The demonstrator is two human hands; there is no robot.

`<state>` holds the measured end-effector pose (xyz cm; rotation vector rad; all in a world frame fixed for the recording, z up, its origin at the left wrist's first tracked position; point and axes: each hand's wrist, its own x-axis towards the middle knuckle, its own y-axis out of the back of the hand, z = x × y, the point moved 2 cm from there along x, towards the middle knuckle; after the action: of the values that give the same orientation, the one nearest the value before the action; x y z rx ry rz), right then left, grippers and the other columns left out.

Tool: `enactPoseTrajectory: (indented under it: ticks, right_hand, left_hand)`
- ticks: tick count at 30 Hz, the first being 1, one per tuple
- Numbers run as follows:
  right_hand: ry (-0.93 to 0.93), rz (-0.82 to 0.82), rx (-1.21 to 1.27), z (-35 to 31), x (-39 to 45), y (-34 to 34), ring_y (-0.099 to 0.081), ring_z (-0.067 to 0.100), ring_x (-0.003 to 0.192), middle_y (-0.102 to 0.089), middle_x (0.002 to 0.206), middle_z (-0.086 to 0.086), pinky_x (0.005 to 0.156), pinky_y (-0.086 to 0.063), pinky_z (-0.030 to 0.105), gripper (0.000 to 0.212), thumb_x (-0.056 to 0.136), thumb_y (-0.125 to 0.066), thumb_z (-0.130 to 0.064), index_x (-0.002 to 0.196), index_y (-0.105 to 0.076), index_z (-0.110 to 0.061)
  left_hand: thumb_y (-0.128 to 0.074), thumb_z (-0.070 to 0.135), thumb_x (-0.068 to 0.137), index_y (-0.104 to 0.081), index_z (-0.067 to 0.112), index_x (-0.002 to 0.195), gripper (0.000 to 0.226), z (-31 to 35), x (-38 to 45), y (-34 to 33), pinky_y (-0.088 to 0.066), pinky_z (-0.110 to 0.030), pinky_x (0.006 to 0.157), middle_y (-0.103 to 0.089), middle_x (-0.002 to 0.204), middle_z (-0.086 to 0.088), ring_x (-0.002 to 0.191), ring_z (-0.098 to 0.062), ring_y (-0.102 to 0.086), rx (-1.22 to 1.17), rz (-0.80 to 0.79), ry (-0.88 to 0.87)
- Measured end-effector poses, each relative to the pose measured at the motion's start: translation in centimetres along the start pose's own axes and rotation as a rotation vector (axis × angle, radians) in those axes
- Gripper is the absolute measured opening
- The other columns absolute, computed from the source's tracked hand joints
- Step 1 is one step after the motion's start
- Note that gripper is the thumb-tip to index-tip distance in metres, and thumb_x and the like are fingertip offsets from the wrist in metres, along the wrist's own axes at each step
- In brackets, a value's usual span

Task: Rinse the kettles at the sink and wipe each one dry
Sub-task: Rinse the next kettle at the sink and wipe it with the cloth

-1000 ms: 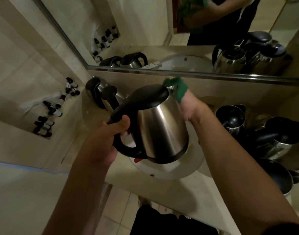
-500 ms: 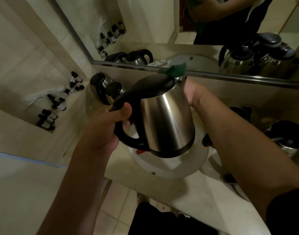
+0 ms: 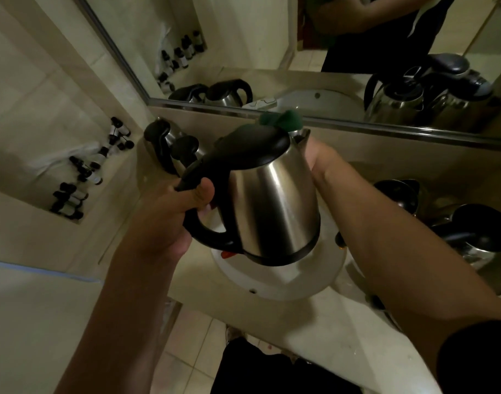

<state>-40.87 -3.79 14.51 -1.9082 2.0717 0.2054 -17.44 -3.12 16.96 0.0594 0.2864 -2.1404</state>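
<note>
A stainless steel kettle [image 3: 272, 206] with a black lid and black handle hangs tilted above the round white sink [image 3: 275, 282]. My left hand [image 3: 172, 217] grips its handle. My right hand [image 3: 319, 159] is behind the kettle near the spout, pressing a green cloth [image 3: 283, 119] against its far side; most of the cloth and the fingers are hidden by the kettle.
Two kettles [image 3: 169, 146] stand at the back left of the counter. Several more kettles [image 3: 471, 231] crowd the right side, some with open lids. Small black-capped bottles [image 3: 90, 172] sit in a wall niche at left. A mirror [image 3: 329, 52] runs behind the counter.
The kettle has shifted slightly up and away from me. The green cloth has slid from the kettle's side to just behind its lid and spout.
</note>
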Motion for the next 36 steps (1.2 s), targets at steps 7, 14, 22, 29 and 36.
enactPoseTrajectory:
  ticks: [7, 14, 22, 29, 36]
  right_hand:
    - [-0.215, -0.029, 0.067, 4.5, -1.6, 0.4, -0.057, 0.005, 0.05, -0.051, 0.066, 0.003, 0.047, -0.043, 0.009, 0.044, 0.104, -0.041, 0.008, 0.068, -0.054, -0.015]
    - [-0.139, -0.097, 1.013, 11.4, -3.2, -5.7, -0.052, 0.04, 0.118, -0.049, 0.135, 0.025, 0.102, -0.043, 0.049, 0.077, 0.101, -0.033, -0.066, 0.144, -0.044, -0.004]
    - [-0.426, 0.182, 1.397, 10.9, -6.7, -6.6, -0.061, 0.045, 0.124, -0.068, 0.13, 0.023, 0.109, -0.041, 0.056, 0.065, 0.082, -0.058, -0.056, 0.131, -0.068, -0.015]
    - [-0.235, 0.359, 1.076, 8.7, -7.8, -6.8, -0.068, 0.027, 0.074, -0.075, 0.09, 0.012, 0.058, -0.05, 0.034, 0.058, 0.102, -0.037, -0.061, 0.119, -0.066, -0.014]
    - [-0.098, 0.572, 0.448, 7.1, -4.2, -3.8, -0.062, 0.022, 0.104, -0.067, 0.111, 0.0, 0.1, -0.046, 0.047, 0.037, 0.104, -0.035, -0.059, 0.119, -0.061, -0.037]
  left_hand:
    - [-0.093, 0.044, 0.06, -0.06, -0.001, 0.112, 0.077, 0.2, 0.1, 0.7, -0.037, -0.058, 0.113, -0.059, 0.125, -0.021, 0.127, -0.039, -0.055, -0.066, 0.078, -0.015]
    - [-0.08, 0.036, 0.076, -0.08, 0.023, 0.085, 0.016, 0.0, -0.5, -2.2, -0.045, -0.044, 0.104, -0.076, 0.096, 0.002, 0.108, -0.018, -0.068, -0.016, 0.231, -0.11]
    - [-0.066, 0.014, 0.077, -0.08, 0.03, 0.067, 0.023, -0.2, -0.7, -4.5, -0.054, -0.017, 0.064, -0.076, 0.075, 0.007, 0.08, -0.004, -0.072, -0.01, 0.406, -0.167]
    - [-0.075, 0.027, 0.071, -0.073, 0.01, 0.112, 0.044, -2.3, -1.9, -5.5, -0.058, -0.031, 0.069, -0.078, 0.091, 0.0, 0.096, -0.01, -0.071, 0.132, 0.508, -0.071]
    - [-0.073, 0.023, 0.07, -0.066, -0.004, 0.121, 0.058, -2.0, -2.1, -6.1, -0.055, -0.016, 0.063, -0.078, 0.088, 0.0, 0.089, -0.007, -0.073, 0.087, 0.443, -0.104]
